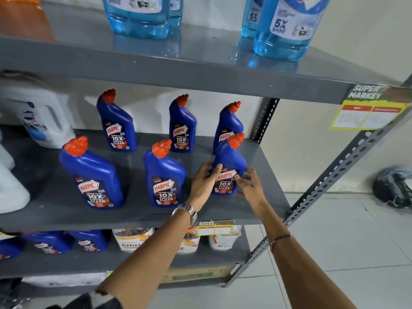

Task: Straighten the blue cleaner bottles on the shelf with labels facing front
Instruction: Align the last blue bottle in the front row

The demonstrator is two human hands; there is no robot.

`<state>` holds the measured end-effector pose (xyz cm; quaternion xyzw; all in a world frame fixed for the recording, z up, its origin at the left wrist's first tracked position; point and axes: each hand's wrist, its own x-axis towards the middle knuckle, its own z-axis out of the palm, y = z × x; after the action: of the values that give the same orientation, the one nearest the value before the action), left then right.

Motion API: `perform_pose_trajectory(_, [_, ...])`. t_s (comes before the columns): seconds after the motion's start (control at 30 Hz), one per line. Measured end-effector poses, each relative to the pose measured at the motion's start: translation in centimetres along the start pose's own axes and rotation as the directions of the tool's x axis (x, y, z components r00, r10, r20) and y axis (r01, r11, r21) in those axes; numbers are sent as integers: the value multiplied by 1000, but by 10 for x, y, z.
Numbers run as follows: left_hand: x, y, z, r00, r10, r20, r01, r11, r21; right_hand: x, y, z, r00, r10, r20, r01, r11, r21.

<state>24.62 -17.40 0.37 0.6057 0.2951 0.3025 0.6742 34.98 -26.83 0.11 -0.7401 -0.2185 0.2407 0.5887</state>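
- Nearest the camera, two bare forearms are seen rising from the bottom of the frame toward the middle shelf (55,216); a metal watch (186,212) is worn on the left wrist and a thin bangle (281,238) on the right.
- The left hand (204,181) is curled against the left side of the front-right bottle (228,166), with the thumb laid across the upper edge of its label.
- The right hand (250,186) is held loosely spread at the bottle's lower right, fingertips (239,180) at the label's edge; whether they are actually pressed on the plastic cannot be told for certain.
- This bottle, right of centre in the frame, is tilted, its red cap leaning to the upper right, though its label is turned mostly forward. It is judged to be the one being straightened now.
- The front-left bottle (93,175) and the front-middle bottle (163,175) are stood with labels toward the front, so they appear finished.
- In the back row, the back-left bottle (118,126) and the back-middle bottle (182,126) are likewise faced forward.
- The back-right bottle (227,126) is partly hidden behind the held one, and its label seems slightly turned; it may yet need attention.
- By this reading, most of the work is done: the held bottle is to be set upright, and the one behind it checked.
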Motion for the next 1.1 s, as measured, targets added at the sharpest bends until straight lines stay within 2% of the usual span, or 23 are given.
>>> perform_pose_trajectory(0.33, [-42,1,-17,999,-6,47,5,1000,26,-46,4,-1,1000,26,10,-26,1000,-9])
perform_pose_trajectory(0.5, [-48,4,-20,997,-28,68,32,998,-51,-51,2,-1,1000,-12,-13,12,1000,16])
perform_pose_trajectory(0.63, [-46,3,-28,995,-84,59,88,994,-69,-49,7,-3,1000,-22,2,22,999,35])
perform_pose_trajectory(0.73, [-41,-4,-29,983,-147,111,154,987,-52,-48,11,1,998,-8,65,7,1000,22])
perform_pose_trajectory(0.83, [-40,-10,-24,968,-193,164,200,979,-29,-47,16,6,998,-29,49,28,999,35])
perform_pose_trajectory(1.1, [-38,-14,-9,965,-244,99,251,966,-69,-42,24,-2,999,-46,-8,46,998,33])
